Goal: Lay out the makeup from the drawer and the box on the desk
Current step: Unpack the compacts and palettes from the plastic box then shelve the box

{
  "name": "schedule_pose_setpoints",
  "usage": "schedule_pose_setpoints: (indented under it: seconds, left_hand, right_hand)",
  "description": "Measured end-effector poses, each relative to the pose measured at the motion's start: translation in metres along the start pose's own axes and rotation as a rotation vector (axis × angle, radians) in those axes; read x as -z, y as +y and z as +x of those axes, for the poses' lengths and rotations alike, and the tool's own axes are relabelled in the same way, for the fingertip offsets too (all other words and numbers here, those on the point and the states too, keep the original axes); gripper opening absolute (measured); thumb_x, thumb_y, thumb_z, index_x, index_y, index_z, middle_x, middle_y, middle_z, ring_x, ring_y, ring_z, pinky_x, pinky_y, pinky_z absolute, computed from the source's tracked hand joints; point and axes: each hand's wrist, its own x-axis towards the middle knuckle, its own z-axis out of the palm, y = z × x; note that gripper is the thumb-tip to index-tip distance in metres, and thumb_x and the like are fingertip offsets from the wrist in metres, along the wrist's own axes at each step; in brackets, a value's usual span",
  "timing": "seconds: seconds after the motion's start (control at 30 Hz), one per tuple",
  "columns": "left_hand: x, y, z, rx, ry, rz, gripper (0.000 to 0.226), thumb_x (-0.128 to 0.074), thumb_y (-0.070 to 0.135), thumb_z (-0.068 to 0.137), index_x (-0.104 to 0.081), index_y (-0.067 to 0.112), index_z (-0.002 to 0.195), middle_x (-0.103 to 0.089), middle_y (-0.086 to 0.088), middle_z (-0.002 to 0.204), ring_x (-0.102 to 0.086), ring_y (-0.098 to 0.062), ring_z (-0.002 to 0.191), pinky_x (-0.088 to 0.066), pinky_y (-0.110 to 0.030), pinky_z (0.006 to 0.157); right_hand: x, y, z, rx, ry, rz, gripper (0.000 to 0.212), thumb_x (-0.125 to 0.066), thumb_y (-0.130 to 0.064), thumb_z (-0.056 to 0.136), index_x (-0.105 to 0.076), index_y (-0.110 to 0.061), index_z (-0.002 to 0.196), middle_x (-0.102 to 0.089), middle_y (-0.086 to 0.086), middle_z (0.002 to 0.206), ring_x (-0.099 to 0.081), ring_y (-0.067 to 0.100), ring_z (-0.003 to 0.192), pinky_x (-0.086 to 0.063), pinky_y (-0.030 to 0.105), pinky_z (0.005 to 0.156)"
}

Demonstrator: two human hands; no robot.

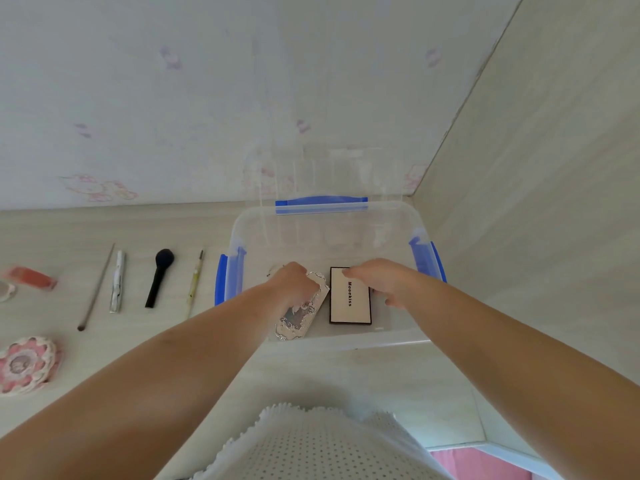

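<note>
Palettes lie side by side on the floor of the clear box point(325, 233): my left hand point(294, 282) curls onto the ornate silver palette point(298, 320), my right hand point(377, 278) pinches the top edge of the white Moockiss palette point(349, 299). I judge both need lifting over the rim onto the counter point(104, 344), beside the laid-out black brush point(159, 275), pen point(117, 280) and pink compact point(26, 363).

Both bare arms reach forward, left hand point(292, 284) and right hand point(381, 280) with fingers curled down.
</note>
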Motion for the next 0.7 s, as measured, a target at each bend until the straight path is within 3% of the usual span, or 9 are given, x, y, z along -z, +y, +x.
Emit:
schedule_pose_setpoints:
  seconds: [0.07,0.17,0.2,0.33,0.4,0.47,0.6,0.7]
  left_hand:
    - [0.002,-0.001,0.0,-0.005,0.01,0.003,0.052,-0.057,0.017,0.09,-0.039,0.008,0.138,-0.061,-0.009,0.075,-0.058,-0.023,0.087,-0.041,-0.023,0.064]
    - [0.004,-0.001,-0.001,-0.032,0.061,0.042,0.048,-0.06,0.019,0.089,-0.045,0.007,0.133,-0.06,-0.014,0.118,-0.058,-0.027,0.11,-0.043,-0.025,0.082]
    - [0.004,-0.002,0.0,-0.04,0.075,0.066,0.047,-0.061,0.018,0.089,-0.046,0.008,0.132,-0.057,-0.013,0.123,-0.056,-0.027,0.113,-0.044,-0.027,0.085]
    - [0.002,-0.006,0.004,-0.06,0.052,0.141,0.05,-0.065,0.017,0.085,-0.044,0.009,0.13,-0.053,-0.001,0.084,-0.055,-0.024,0.103,-0.045,-0.027,0.08]
    - [0.001,-0.007,0.006,-0.061,0.043,0.153,0.059,-0.069,0.02,0.082,-0.041,0.009,0.133,-0.059,-0.008,0.105,-0.052,-0.025,0.113,-0.043,-0.029,0.09]
    - [0.0,-0.008,0.007,-0.066,0.043,0.166,0.067,-0.072,0.021,0.08,-0.038,0.01,0.137,-0.053,-0.012,0.128,-0.049,-0.027,0.121,-0.041,-0.031,0.094]
    - [-0.001,-0.009,0.01,-0.086,0.029,0.194,0.064,-0.069,0.016,0.082,-0.037,0.009,0.138,-0.059,-0.012,0.125,-0.055,-0.026,0.116,-0.043,-0.03,0.093]
    - [-0.002,-0.009,0.012,-0.1,0.006,0.329,0.054,-0.063,0.014,0.084,-0.044,0.007,0.135,-0.057,-0.01,0.129,-0.054,-0.024,0.12,-0.043,-0.033,0.101]
  right_hand:
    - [0.0,0.0,0.001,-0.002,-0.007,0.008,0.052,-0.052,-0.036,0.093,-0.042,-0.007,0.136,-0.044,0.012,0.141,-0.043,0.029,0.128,-0.034,0.037,0.103]
    - [-0.001,0.001,0.003,0.0,-0.03,0.043,0.048,-0.053,-0.033,0.093,-0.045,-0.011,0.135,-0.047,0.01,0.138,-0.045,0.029,0.125,-0.035,0.04,0.101]
    - [-0.001,0.001,0.003,0.002,-0.035,0.048,0.046,-0.054,-0.032,0.093,-0.046,-0.013,0.134,-0.048,0.009,0.137,-0.046,0.029,0.124,-0.036,0.042,0.1]
    - [-0.002,0.004,0.003,0.016,-0.013,0.076,0.046,-0.058,-0.03,0.091,-0.043,-0.018,0.133,-0.048,0.008,0.135,-0.047,0.028,0.119,-0.043,0.044,0.09]
    - [-0.002,0.005,0.003,0.016,0.007,0.082,0.048,-0.059,-0.027,0.09,-0.04,-0.018,0.133,-0.045,0.008,0.138,-0.045,0.028,0.122,-0.045,0.043,0.088]
    - [-0.002,0.004,0.003,0.008,0.017,0.102,0.051,-0.06,-0.024,0.09,-0.037,-0.017,0.135,-0.043,0.009,0.139,-0.044,0.029,0.124,-0.046,0.044,0.088]
    - [-0.002,0.004,0.003,-0.009,0.028,0.175,0.059,-0.061,-0.018,0.089,-0.031,-0.014,0.139,-0.043,0.011,0.138,-0.045,0.028,0.123,-0.052,0.042,0.079]
    - [-0.003,0.003,0.004,-0.007,0.011,0.223,0.048,-0.06,-0.011,0.089,-0.04,-0.012,0.133,-0.053,0.012,0.128,-0.052,0.028,0.116,-0.055,0.045,0.079]
